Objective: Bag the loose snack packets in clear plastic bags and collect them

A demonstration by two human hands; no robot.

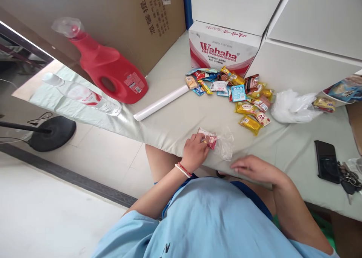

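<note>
Left hand (pixel 195 151) pinching red packet (pixel 212 142) against clear bag (pixel 225 146); right hand (pixel 254 168) loosely spread; bowl (pixel 338 101) holds snack packets (pixel 343 90)

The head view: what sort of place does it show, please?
Probably a lived-in room, at home or in a dormitory: snacks, a water bottle and a phone share one cloth-covered table.

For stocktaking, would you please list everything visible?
Carton: 1, brown, back
Jug: 1, red, left
Bottle: 1, clear, left
Stand: 1, black, floor
Roll: 1, white, centre
Box: 1, white-red, back
Panels: several, white, back
Snacks: many, multicoloured, centre
Crumpled bag: 1, white, right
Container: 1, white, right
Phone: 1, black, right
Keys: bunch, dark, right
Cloth: 1, greenish, underneath
Packet: 1, red, front
Thin bag: 1, clear, front
Shirt: 1, blue, front
Left hand: 1, on packet
Right hand: 1, near thin bag
</note>
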